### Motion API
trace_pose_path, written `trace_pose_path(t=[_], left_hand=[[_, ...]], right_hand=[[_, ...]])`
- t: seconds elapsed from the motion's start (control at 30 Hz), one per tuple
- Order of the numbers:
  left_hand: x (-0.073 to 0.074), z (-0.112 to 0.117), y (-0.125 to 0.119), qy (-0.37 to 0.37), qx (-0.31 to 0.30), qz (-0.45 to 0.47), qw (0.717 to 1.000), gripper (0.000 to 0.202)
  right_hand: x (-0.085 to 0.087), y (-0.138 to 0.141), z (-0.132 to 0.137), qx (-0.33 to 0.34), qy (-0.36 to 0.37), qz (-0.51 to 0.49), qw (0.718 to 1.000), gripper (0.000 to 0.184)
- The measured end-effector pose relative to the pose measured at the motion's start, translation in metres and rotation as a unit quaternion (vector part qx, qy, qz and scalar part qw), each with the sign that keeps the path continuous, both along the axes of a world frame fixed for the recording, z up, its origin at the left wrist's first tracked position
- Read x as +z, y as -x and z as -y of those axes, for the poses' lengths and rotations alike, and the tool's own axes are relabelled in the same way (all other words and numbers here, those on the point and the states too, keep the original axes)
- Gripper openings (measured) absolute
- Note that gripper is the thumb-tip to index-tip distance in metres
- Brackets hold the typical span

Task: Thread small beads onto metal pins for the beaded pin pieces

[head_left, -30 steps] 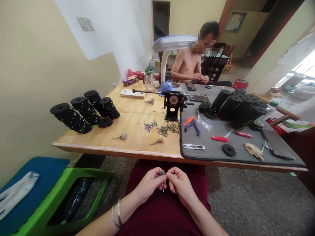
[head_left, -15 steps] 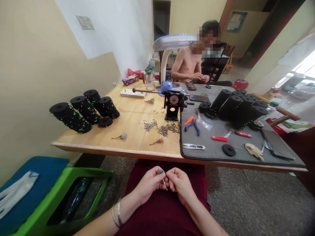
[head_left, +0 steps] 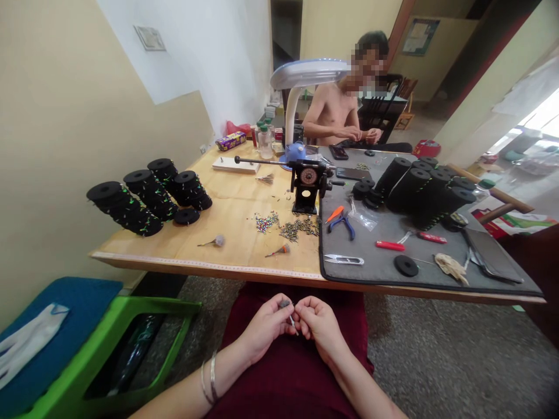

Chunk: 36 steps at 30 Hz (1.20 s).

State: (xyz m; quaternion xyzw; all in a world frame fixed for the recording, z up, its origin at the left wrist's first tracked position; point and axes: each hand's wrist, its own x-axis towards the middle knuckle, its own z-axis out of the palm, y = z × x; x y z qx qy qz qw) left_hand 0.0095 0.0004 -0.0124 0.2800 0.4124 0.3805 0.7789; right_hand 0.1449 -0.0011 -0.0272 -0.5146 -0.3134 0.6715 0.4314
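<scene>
Above my lap, in front of the table edge, my left hand [head_left: 273,317] is closed round a small bundle with a grey fuzzy tip [head_left: 285,303]; a thin pale stem sticks out below the fingers. My right hand [head_left: 317,319] pinches close beside it, fingertips nearly touching the left ones. What the right fingers hold is too small to make out. On the table ahead lie a similar grey-tipped bundle [head_left: 218,240], an orange-banded bundle [head_left: 283,249], a heap of coloured beads [head_left: 265,223] and a pile of small metal pieces [head_left: 299,229].
A black hand-cranked winder [head_left: 307,186] and a lamp [head_left: 294,116] stand mid-table. Stacks of black foam spools [head_left: 142,198] are at left, more [head_left: 406,186] at right. Pliers [head_left: 345,224] and thread snips [head_left: 345,260] lie on the grey mat [head_left: 367,273]. A person sits opposite.
My hands stay almost in place, with only slight finger movement. Across the table, the other person's hands have shifted slightly and moved a little apart.
</scene>
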Motion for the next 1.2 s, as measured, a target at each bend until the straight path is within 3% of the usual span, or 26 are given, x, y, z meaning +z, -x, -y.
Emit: trace_pose_path(t=[0.17, 0.33, 0.6, 1.03, 1.2], left_hand=[[-0.004, 0.000, 0.001, -0.020, -0.003, -0.012, 1.000, 0.027], [-0.010, -0.001, 0.001, -0.069, -0.024, -0.083, 0.994, 0.018], [-0.002, -0.001, -0.002, -0.123, -0.049, -0.152, 0.979, 0.016], [-0.005, -0.001, 0.000, -0.128, -0.053, -0.165, 0.977, 0.007], [-0.003, -0.003, -0.001, -0.164, -0.032, -0.218, 0.961, 0.008]], right_hand=[[-0.003, 0.000, 0.000, -0.010, 0.004, -0.018, 1.000, 0.033], [-0.009, -0.001, 0.000, -0.014, 0.020, -0.035, 0.999, 0.031], [-0.015, -0.003, 0.000, -0.032, 0.034, -0.101, 0.994, 0.030], [-0.007, -0.003, 0.002, -0.035, -0.034, -0.016, 0.999, 0.034], [-0.006, -0.001, 0.002, -0.025, -0.046, 0.007, 0.999, 0.033]])
